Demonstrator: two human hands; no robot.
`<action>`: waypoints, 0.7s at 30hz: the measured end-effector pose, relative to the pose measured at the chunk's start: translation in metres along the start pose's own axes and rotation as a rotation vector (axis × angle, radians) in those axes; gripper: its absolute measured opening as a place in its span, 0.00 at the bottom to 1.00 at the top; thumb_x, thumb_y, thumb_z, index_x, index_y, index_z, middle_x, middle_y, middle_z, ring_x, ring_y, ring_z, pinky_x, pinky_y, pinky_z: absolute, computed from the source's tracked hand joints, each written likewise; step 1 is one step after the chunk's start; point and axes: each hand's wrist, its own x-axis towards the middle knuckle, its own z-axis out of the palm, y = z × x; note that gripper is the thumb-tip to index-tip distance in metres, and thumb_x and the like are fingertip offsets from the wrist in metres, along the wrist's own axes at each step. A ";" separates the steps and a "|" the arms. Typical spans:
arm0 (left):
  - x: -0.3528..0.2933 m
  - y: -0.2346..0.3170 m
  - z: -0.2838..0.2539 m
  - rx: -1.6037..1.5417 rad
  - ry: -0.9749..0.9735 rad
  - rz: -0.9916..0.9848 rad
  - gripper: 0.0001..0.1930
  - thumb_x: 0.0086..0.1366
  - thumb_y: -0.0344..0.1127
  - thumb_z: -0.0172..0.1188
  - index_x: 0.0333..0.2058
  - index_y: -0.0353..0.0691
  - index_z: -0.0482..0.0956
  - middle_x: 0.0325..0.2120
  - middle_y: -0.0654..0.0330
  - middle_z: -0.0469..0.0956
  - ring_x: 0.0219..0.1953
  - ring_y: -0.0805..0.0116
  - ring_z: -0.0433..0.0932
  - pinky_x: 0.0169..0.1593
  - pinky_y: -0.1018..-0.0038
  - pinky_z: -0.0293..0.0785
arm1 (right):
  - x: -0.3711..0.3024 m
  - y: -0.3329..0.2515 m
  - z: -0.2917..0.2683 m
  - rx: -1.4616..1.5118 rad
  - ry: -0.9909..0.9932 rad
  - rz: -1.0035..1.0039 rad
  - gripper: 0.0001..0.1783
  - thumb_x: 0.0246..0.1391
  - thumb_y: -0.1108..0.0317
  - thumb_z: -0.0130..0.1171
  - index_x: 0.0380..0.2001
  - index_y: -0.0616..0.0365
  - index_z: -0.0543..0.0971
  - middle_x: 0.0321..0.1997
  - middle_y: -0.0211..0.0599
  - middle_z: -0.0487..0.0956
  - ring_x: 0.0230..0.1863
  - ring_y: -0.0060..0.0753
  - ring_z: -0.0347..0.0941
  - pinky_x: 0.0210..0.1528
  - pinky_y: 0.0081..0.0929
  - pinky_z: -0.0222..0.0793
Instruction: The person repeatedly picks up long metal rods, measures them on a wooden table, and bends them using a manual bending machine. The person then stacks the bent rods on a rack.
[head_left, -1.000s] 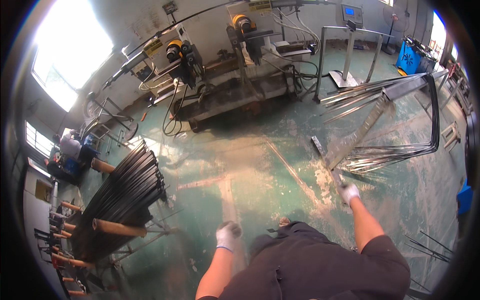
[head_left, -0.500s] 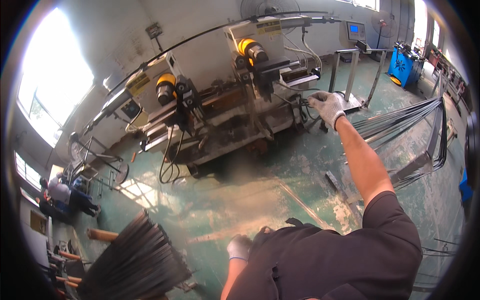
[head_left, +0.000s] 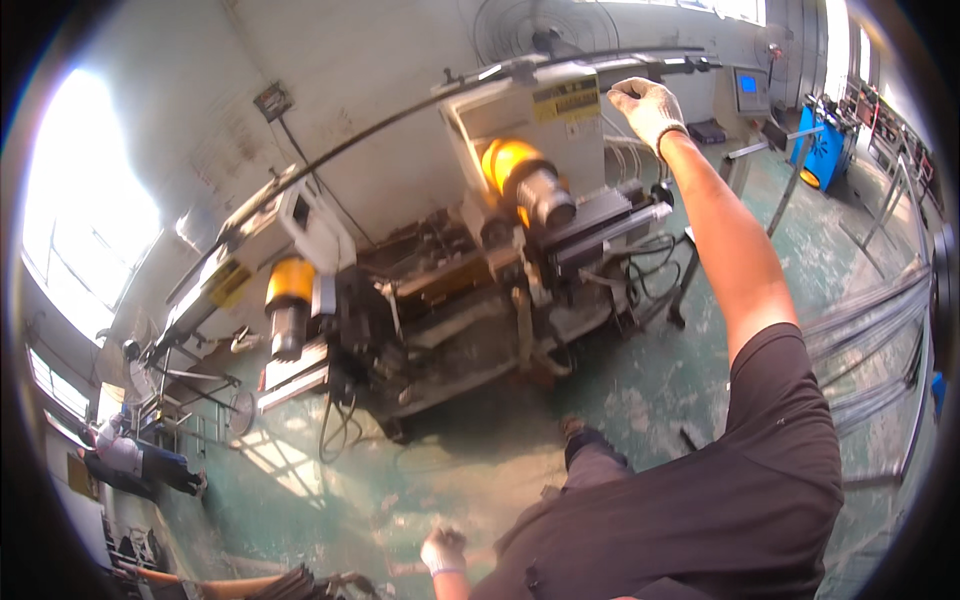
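Observation:
My right hand [head_left: 648, 108], in a pale knit glove, is stretched out at the top right of a two-headed machine [head_left: 440, 340]. Its fingers are bent together, and whatever may be between them is hidden. In the picture it lies just below the long dark rod [head_left: 440, 98] that runs above the machine; I cannot tell whether they touch. The nearest machine head carries a yellow motor [head_left: 512, 165]; a second yellow motor [head_left: 291, 280] sits on the left head. Low beside my body hangs my gloved left hand [head_left: 445, 550], its fingers blurred, over the green floor.
Metal bars [head_left: 865, 345] lie on a rack at the right. A control box [head_left: 750, 90] with a lit screen and a blue machine [head_left: 818, 150] stand behind. Dark bars [head_left: 290, 585] are at the lower left edge. A person [head_left: 135, 455] is bent over at the far left.
My right hand has risen from beside the machine's low cables to near its top rod. The machine looks closer, and my foot has come forward. My left hand has shifted slightly left and down.

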 end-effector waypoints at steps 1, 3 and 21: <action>0.001 -0.016 0.029 0.024 0.004 -0.045 0.09 0.72 0.28 0.54 0.49 0.39 0.73 0.35 0.54 0.79 0.33 0.61 0.78 0.36 0.62 0.77 | 0.047 0.020 0.005 -0.080 0.026 -0.031 0.16 0.59 0.50 0.67 0.44 0.44 0.90 0.47 0.36 0.89 0.51 0.41 0.84 0.58 0.35 0.76; -0.014 -0.040 0.068 0.047 0.026 -0.111 0.09 0.73 0.30 0.54 0.50 0.38 0.72 0.37 0.52 0.78 0.35 0.59 0.77 0.39 0.59 0.77 | 0.104 0.015 0.032 -0.212 0.029 -0.005 0.19 0.59 0.46 0.66 0.47 0.42 0.89 0.52 0.37 0.88 0.57 0.45 0.82 0.62 0.40 0.75; -0.054 0.037 0.231 0.103 0.004 0.105 0.08 0.70 0.36 0.60 0.38 0.38 0.77 0.29 0.55 0.78 0.30 0.58 0.78 0.34 0.61 0.78 | 0.369 0.045 0.272 -0.879 -0.575 -0.301 0.26 0.51 0.53 0.69 0.48 0.60 0.86 0.50 0.50 0.86 0.50 0.45 0.83 0.57 0.38 0.78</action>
